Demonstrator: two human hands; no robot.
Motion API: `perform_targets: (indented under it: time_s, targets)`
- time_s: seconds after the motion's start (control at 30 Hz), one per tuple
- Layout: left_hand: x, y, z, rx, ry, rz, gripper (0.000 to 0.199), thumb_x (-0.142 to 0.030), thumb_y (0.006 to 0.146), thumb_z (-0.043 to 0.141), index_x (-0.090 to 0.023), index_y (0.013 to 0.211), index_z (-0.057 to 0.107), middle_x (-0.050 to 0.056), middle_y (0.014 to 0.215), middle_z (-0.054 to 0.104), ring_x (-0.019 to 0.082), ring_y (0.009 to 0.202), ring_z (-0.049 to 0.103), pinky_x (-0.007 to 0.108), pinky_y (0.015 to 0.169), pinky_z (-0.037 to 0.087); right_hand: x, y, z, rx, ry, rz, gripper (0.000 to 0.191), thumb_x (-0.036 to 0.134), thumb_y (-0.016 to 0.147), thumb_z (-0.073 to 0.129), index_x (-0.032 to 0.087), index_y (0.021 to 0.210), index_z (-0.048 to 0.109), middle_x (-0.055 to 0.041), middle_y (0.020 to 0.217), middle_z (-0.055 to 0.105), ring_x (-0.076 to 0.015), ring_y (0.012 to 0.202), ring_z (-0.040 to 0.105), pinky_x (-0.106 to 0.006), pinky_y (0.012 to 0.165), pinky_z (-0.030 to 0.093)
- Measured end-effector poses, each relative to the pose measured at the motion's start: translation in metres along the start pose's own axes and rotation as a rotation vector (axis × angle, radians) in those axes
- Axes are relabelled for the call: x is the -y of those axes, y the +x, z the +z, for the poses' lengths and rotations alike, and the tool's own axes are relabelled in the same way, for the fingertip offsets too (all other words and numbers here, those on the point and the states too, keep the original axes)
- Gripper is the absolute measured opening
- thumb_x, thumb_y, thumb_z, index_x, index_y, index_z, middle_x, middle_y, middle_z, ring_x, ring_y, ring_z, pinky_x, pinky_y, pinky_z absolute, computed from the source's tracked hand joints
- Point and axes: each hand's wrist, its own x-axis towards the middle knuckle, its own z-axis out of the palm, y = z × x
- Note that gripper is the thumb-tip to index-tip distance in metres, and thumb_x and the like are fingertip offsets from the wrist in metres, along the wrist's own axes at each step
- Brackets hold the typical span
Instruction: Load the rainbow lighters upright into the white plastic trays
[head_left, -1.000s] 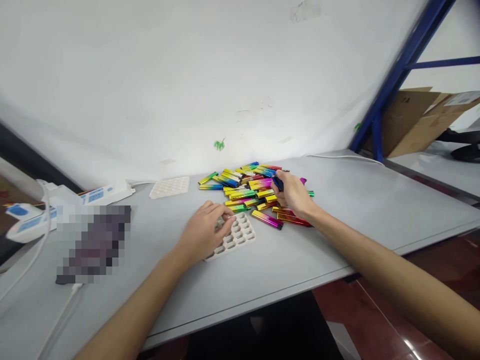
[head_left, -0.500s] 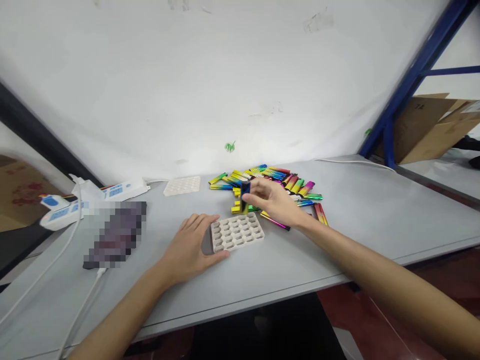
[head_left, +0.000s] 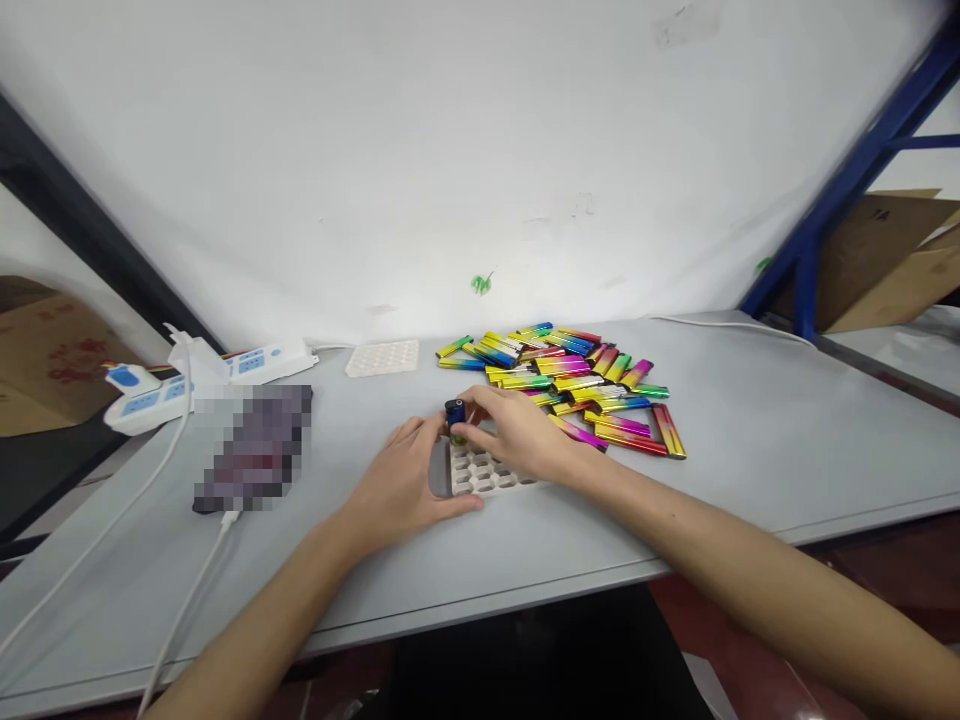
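A white tray (head_left: 487, 476) with rows of holes lies on the grey table, partly covered by my right hand. My left hand (head_left: 405, 480) rests at its left side, thumb and fingers spread around the edge. Between the thumb and fingers of my right hand (head_left: 514, 430) is a blue and yellow lighter (head_left: 454, 416), upright at the tray's back left corner. Whether its lower end sits in a hole cannot be made out. Just behind and right of the tray lies a pile of shiny multicoloured lighters (head_left: 570, 375).
Another white tray (head_left: 382, 357) lies near the wall. To the left are a power strip (head_left: 247, 365), a pixelated dark object (head_left: 255, 445) and white cables. A blue metal frame (head_left: 806, 270) and cardboard boxes (head_left: 870, 250) stand at the right.
My right hand has carried the lighter left and down to the tray's back left corner. My left hand stays beside the tray. The whole view has shifted slightly.
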Motion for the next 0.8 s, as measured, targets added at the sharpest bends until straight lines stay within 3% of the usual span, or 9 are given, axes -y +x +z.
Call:
perform_targets:
  time_s: [0.17,0.3,0.4,0.5,0.67,0.8]
  targets:
    - [0.000,-0.002,-0.002,0.010,-0.013,0.011,0.080,-0.061,0.071,0.075,-0.020,0.132,0.042,0.010,0.115,0.061,0.032,0.108,0.055,0.046,0.092,0.048,-0.005,-0.006,-0.009,-0.031,-0.101,-0.055,0.026,0.044,0.095,0.056,0.020,0.101,0.063,-0.0084,0.097,0.069,-0.0230,0.095,0.060,-0.034,0.080,0.043]
    - [0.000,-0.004,-0.002,0.004,-0.033,-0.009,0.079,-0.060,0.070,0.076,-0.020,0.131,0.044,0.009,0.111,0.061,0.031,0.106,0.056,0.045,0.091,0.049,-0.022,-0.022,-0.039,-0.106,-0.246,-0.022,0.026,0.039,0.097,0.050,0.019,0.086,0.064,-0.0072,0.088,0.069,-0.0220,0.086,0.057,-0.036,0.080,0.040]
    - [0.001,-0.004,-0.001,0.017,-0.027,-0.020,0.079,-0.061,0.071,0.075,-0.019,0.130,0.044,0.009,0.110,0.060,0.031,0.106,0.056,0.045,0.090,0.049,-0.038,-0.044,-0.063,-0.118,-0.415,-0.005,0.025,0.039,0.090,0.058,0.020,0.074,0.062,-0.0061,0.079,0.066,-0.0232,0.083,0.052,-0.039,0.081,0.037]
    - [0.001,-0.003,0.000,0.016,-0.026,-0.028,0.080,-0.063,0.069,0.075,-0.019,0.129,0.046,0.010,0.111,0.061,0.031,0.106,0.056,0.045,0.091,0.048,-0.049,-0.069,-0.076,-0.092,-0.552,0.023,0.026,0.043,0.086,0.061,0.021,0.075,0.065,-0.0083,0.085,0.064,-0.0253,0.086,0.050,-0.042,0.082,0.035]
    - [-0.001,0.000,-0.002,0.038,-0.018,-0.044,0.077,-0.064,0.070,0.073,-0.019,0.126,0.046,0.009,0.112,0.059,0.031,0.107,0.055,0.045,0.092,0.047,-0.049,-0.102,-0.075,-0.044,-0.658,0.056,0.025,0.044,0.081,0.064,0.020,0.088,0.068,-0.0119,0.109,0.060,-0.0302,0.099,0.048,-0.046,0.087,0.036]
    - [-0.001,0.001,-0.002,0.053,-0.004,-0.049,0.077,-0.064,0.072,0.072,-0.019,0.127,0.045,0.009,0.112,0.058,0.031,0.108,0.053,0.046,0.093,0.046,-0.048,-0.107,-0.071,-0.150,-0.577,0.072,0.015,0.032,0.079,0.065,0.021,0.089,0.068,-0.0108,0.116,0.059,-0.0318,0.108,0.046,-0.048,0.093,0.036]
